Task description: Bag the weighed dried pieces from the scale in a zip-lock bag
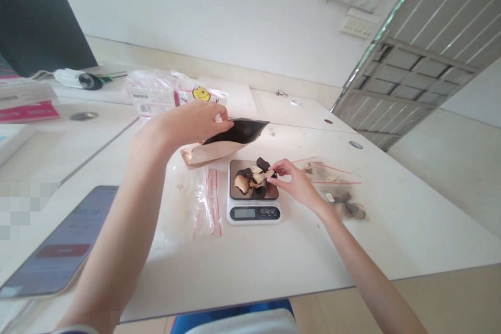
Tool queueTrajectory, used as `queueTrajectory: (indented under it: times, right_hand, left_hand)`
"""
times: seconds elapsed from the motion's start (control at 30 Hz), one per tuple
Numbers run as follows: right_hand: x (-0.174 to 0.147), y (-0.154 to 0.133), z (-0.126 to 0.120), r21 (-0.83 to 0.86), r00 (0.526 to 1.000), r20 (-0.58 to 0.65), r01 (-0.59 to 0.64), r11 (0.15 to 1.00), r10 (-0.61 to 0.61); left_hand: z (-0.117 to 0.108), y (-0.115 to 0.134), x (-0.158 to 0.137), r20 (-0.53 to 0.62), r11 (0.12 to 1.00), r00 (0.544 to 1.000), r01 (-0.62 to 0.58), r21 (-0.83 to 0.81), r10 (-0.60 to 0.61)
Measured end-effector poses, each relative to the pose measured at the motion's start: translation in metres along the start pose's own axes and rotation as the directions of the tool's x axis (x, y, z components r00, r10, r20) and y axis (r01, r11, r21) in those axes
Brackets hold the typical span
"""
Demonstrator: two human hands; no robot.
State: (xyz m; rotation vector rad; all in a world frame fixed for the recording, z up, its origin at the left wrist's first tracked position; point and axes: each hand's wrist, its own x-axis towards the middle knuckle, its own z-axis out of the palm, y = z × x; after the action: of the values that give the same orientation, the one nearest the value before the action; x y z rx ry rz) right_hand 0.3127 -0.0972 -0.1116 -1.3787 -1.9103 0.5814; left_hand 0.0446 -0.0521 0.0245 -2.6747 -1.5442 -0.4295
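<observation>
At your left elbow a smartphone [58, 248] lies screen-up on the white table [391, 229], with empty clear zip bags [205, 203] edged in red spread flat just beyond it. Along the far edge you see a heap of plastic packets [154, 94], one printed with a yellow cartoon face [201, 94], while a dark laptop lid [37, 23] and pink-labelled boxes [27, 104] occupy the neighbouring desk. To your right a grey metal gate [422, 62] stands below wall switches [358, 8].
</observation>
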Motion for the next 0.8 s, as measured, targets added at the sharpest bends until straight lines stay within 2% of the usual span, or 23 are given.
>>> queueTrajectory:
  times: [0.1, 0.2, 0.33, 0.43, 0.53, 0.63, 0.8]
  right_hand:
    - [0.002, 0.0, 0.001, 0.014, 1.0, 0.012, 0.003, 1.0, -0.003]
    - [0.002, 0.011, -0.007, 0.033, 0.996, -0.082, 0.025, 0.999, -0.022]
    - [0.005, 0.042, -0.022, -0.129, 0.984, -0.175, -0.004, 0.992, -0.018]
    - [0.007, 0.062, -0.027, -0.318, 0.988, -0.142, 0.007, 0.948, -0.054]
    - [0.007, 0.068, -0.024, -0.441, 0.998, -0.04, 0.033, 0.897, -0.057]
    - [0.007, 0.065, -0.02, -0.522, 0.999, 0.031, 0.048, 0.851, -0.037]
    - [0.009, 0.059, -0.019, -0.566, 0.999, 0.041, 0.024, 0.824, 0.0]
  left_hand:
    - [0.001, -0.001, 0.001, -0.008, 0.999, 0.999, -0.042, -0.008, 0.042]
    - [0.002, 0.0, 0.002, -0.008, 0.999, 0.999, -0.046, -0.017, 0.046]
    - [0.002, 0.001, 0.002, -0.003, 0.998, 0.999, -0.052, -0.028, 0.052]
    - [0.003, 0.002, 0.002, 0.002, 0.998, 0.999, -0.054, -0.038, 0.055]
    - [0.003, 0.002, 0.002, 0.009, 0.998, 0.999, -0.045, -0.041, 0.045]
    - [0.001, 0.003, 0.002, 0.018, 0.999, 0.999, -0.031, -0.027, 0.031]
    - [-0.004, 0.008, 0.0, 0.062, 0.999, 0.998, -0.031, -0.012, 0.031]
